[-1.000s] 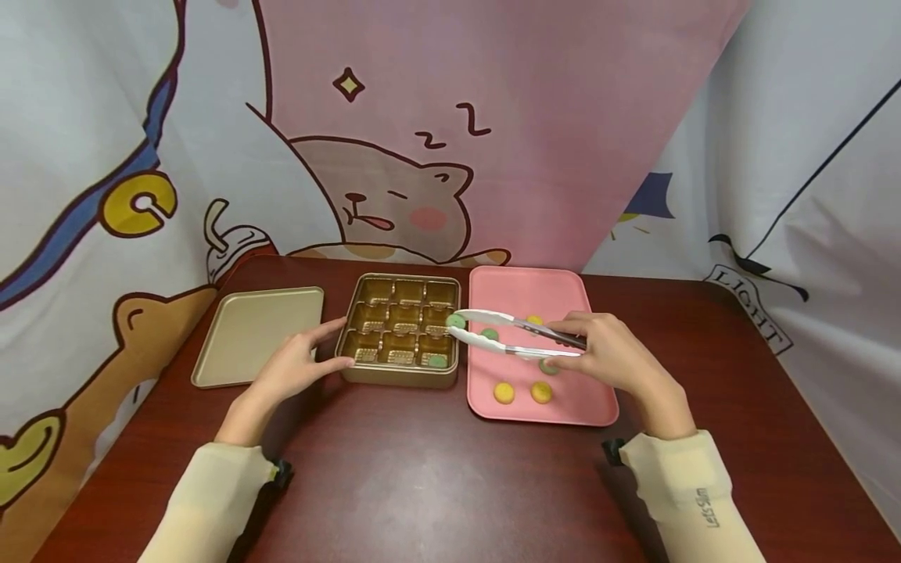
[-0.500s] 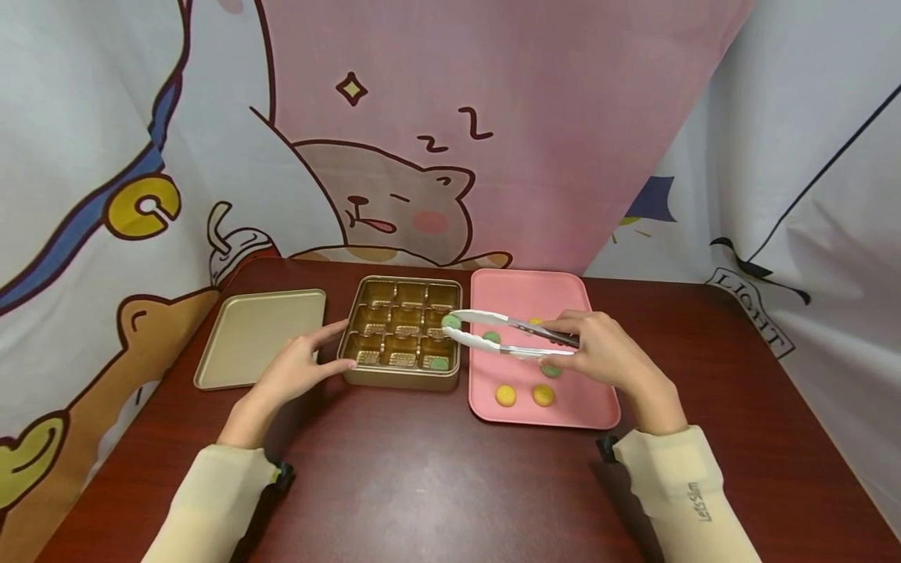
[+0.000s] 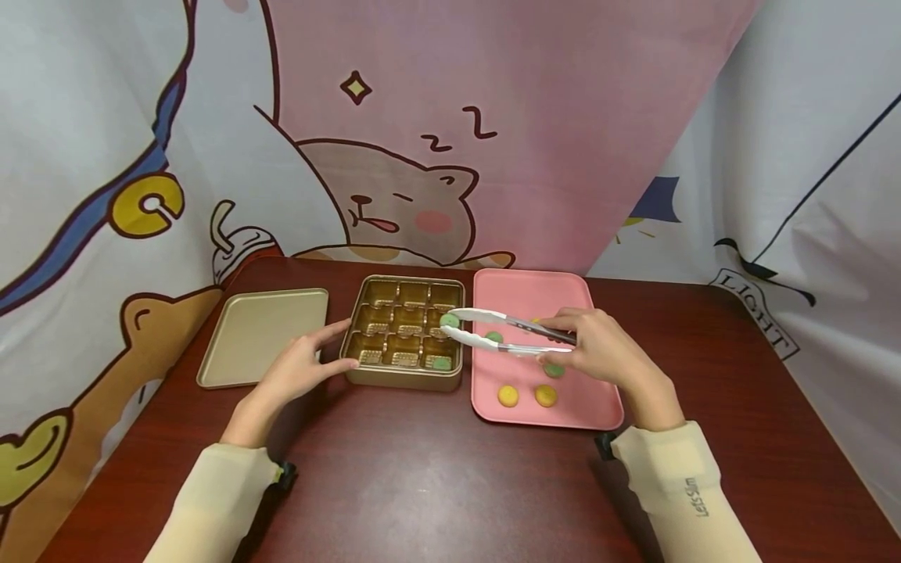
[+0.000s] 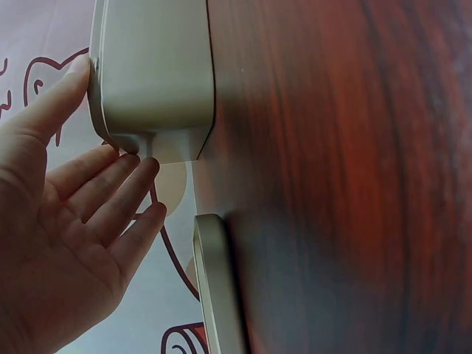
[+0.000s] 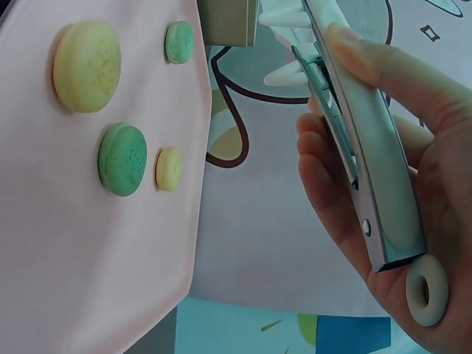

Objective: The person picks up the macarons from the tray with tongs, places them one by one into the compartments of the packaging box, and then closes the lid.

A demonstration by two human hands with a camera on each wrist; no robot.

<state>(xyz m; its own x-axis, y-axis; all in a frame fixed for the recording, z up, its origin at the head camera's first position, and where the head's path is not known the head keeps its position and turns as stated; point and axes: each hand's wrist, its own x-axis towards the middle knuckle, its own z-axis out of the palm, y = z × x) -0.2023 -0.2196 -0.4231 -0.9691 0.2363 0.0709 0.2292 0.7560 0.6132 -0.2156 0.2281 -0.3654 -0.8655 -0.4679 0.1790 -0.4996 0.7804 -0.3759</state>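
Observation:
In the head view my right hand [image 3: 611, 349] grips metal tongs [image 5: 372, 147] with white scalloped tips. A green macaron [image 3: 449, 320] sits between those tips, over the right-hand middle compartment of a gold box [image 3: 403, 378] with a divided insert. Another green macaron [image 3: 441, 363] lies in the near right compartment. My left hand [image 3: 299, 369] touches the box's left side, thumb by the near corner; the left wrist view shows its fingers [image 4: 131, 193] fairly straight. Under the tongs, a pink tray [image 3: 524, 293] bears green macarons [image 5: 122, 158] and yellow macarons [image 5: 87, 66], one partly hidden.
A flat gold lid [image 3: 263, 332] lies left of the box, behind my left hand. The pink tray stands close to the box's right side. All rest on a dark reddish wooden table [image 3: 422, 485]. A cartoon-printed cloth [image 3: 563, 141] hangs behind and at both sides.
The tongs and the green macaron have moved slightly left, from the box's right rim to above the compartment. My left hand has stayed against the box.

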